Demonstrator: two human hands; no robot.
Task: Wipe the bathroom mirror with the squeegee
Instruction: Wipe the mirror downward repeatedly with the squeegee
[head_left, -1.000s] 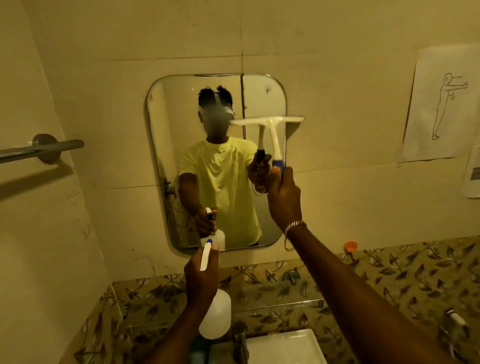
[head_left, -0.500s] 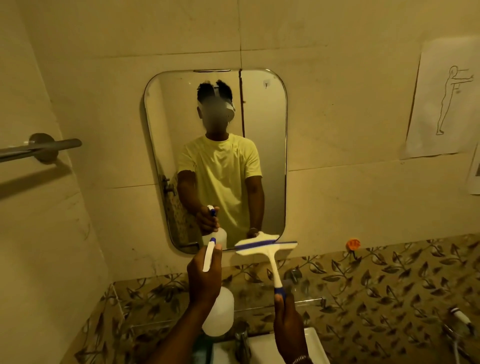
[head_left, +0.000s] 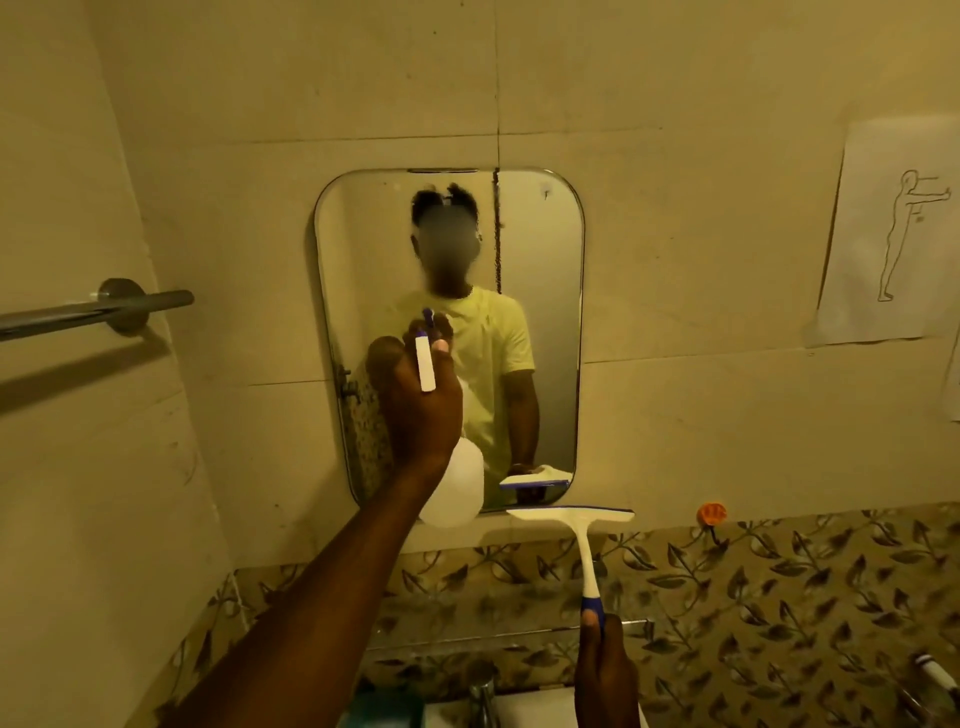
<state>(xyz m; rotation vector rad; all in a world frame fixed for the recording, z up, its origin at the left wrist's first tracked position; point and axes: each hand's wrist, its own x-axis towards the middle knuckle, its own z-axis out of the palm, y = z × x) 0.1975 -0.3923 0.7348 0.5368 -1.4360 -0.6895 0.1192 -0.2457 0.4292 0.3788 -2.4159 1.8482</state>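
The rounded wall mirror (head_left: 540, 291) hangs ahead and reflects a person in a yellow shirt. My left hand (head_left: 415, 395) is raised in front of the mirror's lower left and grips a white spray bottle (head_left: 457, 483) by its trigger head, nozzle toward the glass. My right hand (head_left: 605, 670) holds the blue end of the white squeegee (head_left: 576, 525) handle. The squeegee stands upright with its blade level just below the mirror's bottom edge, off the glass.
A metal towel bar (head_left: 98, 312) juts out from the left wall. A paper sheet with a figure drawing (head_left: 893, 234) is on the right wall. An orange hook (head_left: 710, 513) sits above the leaf-patterned tiles. A tap (head_left: 483, 696) and basin lie below.
The squeegee came down from the mirror's upper right to below its bottom edge. My left hand then rose with the spray bottle to the front of the mirror.
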